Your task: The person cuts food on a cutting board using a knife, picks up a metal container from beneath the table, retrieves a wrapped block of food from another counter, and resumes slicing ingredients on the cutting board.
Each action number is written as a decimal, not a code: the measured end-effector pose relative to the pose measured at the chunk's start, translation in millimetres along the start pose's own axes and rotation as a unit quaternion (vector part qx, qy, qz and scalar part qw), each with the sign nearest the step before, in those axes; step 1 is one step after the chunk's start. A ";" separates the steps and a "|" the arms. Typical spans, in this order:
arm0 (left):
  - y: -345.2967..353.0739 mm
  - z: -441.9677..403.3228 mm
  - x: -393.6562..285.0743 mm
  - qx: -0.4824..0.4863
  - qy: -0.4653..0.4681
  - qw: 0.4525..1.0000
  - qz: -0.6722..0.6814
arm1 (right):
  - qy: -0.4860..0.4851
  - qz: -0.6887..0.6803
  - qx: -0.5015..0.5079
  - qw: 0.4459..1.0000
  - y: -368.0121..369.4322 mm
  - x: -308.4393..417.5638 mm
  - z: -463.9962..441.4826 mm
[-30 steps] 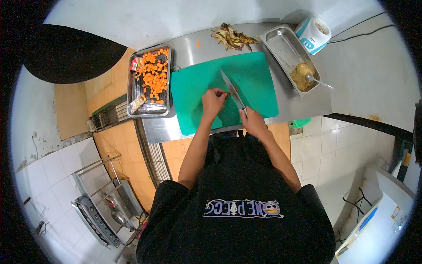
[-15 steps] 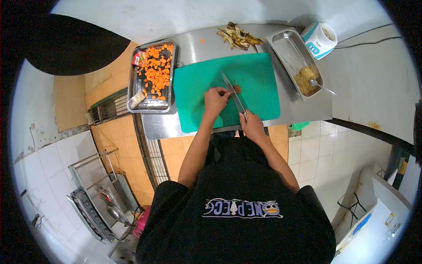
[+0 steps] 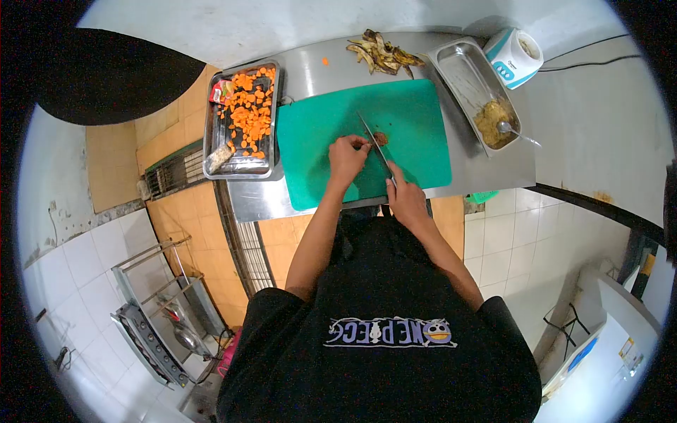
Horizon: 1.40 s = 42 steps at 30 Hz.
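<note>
A green cutting board [image 3: 409, 113] lies on the steel table. My right hand [image 3: 404, 195] is wrapped round the handle of a knife [image 3: 373, 136], whose blade points up and to the left over the board. Left of the blade, my left hand [image 3: 347, 161] has its fingers pinched on a small brownish piece, too small to name. Just right of the blade lies a little heap of reddish-brown bits [image 3: 381, 138], with a few dark specks near it.
On the left stands a metal tray [image 3: 206, 127] of orange carrot pieces with two small packets. Dark peels [image 3: 384, 56] lie behind the board. At right are a steel pan [image 3: 451, 92] with yellowish mash and a spoon [image 3: 506, 128], and a white-and-blue appliance [image 3: 514, 58].
The reddish-brown bits right of the blade show more than a second ago. The blade has turned slightly in my right hand. The whole view has shifted a little.
</note>
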<state>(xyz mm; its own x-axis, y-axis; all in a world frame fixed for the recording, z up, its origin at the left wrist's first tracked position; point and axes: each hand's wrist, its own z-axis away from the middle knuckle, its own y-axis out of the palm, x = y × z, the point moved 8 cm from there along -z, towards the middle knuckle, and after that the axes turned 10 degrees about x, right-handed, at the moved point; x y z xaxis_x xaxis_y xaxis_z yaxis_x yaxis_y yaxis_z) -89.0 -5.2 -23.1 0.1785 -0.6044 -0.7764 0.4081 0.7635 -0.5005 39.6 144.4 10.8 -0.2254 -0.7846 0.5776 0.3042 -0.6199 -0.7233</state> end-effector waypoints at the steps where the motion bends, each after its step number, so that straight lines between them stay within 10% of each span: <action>1: 0.2 -1.3 1.8 0.000 0.000 1.000 0.000 | 0.007 -0.008 0.020 1.000 -3.5 5.0 0.4; 19: 1.5 1.6 5.1 0.034 -0.004 0.998 0.047 | 0.001 -0.037 0.030 0.999 -17.9 -2.8 -13.9; 21: -4.5 2.8 -3.0 -0.040 0.110 0.993 -0.030 | -0.019 -0.051 0.002 0.998 -20.3 -0.6 -10.4; 42: -0.7 1.1 9.8 -0.035 0.001 0.998 0.055 | -0.036 -0.010 0.000 0.999 -18.8 6.3 -10.3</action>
<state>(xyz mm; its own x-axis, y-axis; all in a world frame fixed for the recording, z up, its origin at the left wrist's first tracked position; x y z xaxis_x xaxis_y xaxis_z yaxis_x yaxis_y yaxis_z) -86.6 -11.9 -29.9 0.2174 -0.5163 -0.8284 0.3234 0.8388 -0.4379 22.9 151.0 24.2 -0.1642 -0.7696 0.6170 0.3014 -0.6347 -0.7115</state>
